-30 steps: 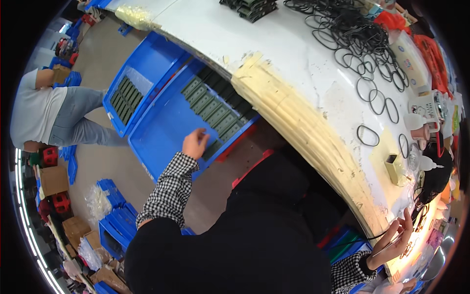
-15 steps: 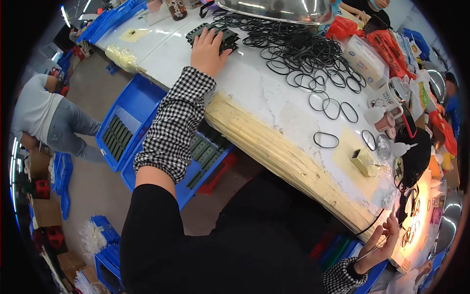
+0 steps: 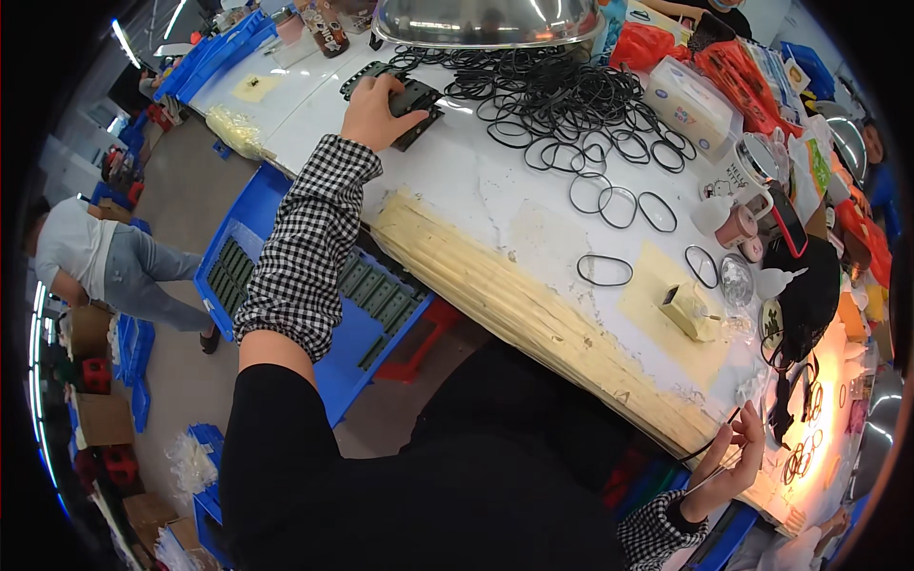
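My left hand (image 3: 373,114) is at the far edge of the white table, its fingers curled over a small stack of dark green plastic plates (image 3: 417,98) with its thumb along their near side. My right hand (image 3: 731,462) is low at the right, beside the table's edge, with its fingers bent around a thin black strip (image 3: 703,451) whose exact kind I cannot make out. Loose black rubber rings (image 3: 581,100) lie heaped right of the plates, with several single rings (image 3: 605,270) spread nearer to me.
Blue trays (image 3: 328,381) holding rows of dark green plates stand below the table's left edge. A metal lamp shade (image 3: 486,24) hangs over the far side. At right are a small yellowish block (image 3: 687,312), a tissue pack (image 3: 690,107), a pink cup (image 3: 736,228) and a brightly lit patch.
My left hand has closed further around the plates, its fingers now more bent over them. My right hand keeps the black strip, its fingers slightly shifted. The whole view has shifted a little.
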Demonstrator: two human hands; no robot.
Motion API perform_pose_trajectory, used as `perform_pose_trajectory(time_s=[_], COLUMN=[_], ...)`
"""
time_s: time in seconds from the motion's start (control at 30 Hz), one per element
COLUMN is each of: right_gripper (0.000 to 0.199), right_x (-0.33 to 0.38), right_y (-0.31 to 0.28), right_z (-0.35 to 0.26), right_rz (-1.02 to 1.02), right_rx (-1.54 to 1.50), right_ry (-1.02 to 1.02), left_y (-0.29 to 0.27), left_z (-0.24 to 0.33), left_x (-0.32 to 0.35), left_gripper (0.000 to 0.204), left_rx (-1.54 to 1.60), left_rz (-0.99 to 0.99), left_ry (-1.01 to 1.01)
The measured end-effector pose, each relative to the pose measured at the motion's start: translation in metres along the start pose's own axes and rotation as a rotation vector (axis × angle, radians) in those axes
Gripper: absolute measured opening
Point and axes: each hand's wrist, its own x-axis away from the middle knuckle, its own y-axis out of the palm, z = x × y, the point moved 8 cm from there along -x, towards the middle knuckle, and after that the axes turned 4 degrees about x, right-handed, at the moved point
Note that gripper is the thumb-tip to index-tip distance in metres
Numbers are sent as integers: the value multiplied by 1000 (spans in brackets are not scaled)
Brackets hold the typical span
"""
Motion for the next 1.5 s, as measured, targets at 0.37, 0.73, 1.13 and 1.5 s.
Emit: perform_pose_trajectory(time_s=[0.37, 0.73, 1.13, 1.5], right_gripper=[23, 25, 25, 25], right_x=[1, -3, -1, -2], right_y=[1, 11, 8, 12], right_z=[12, 6, 8, 8], right_rz=[-15, -61, -66, -75], right_rx=[-5, -22, -6, -29], right_ry=[37, 8, 2, 8], left_y=[34, 30, 1, 12], left_z=[-20, 21, 27, 47], left_x=[-22, -1, -15, -5], left_gripper=[94, 86, 66, 67], left_rx=[-61, 137, 46, -73], left_rz=[-301, -324, -107, -214], left_ry=[-201, -111, -47, 38])
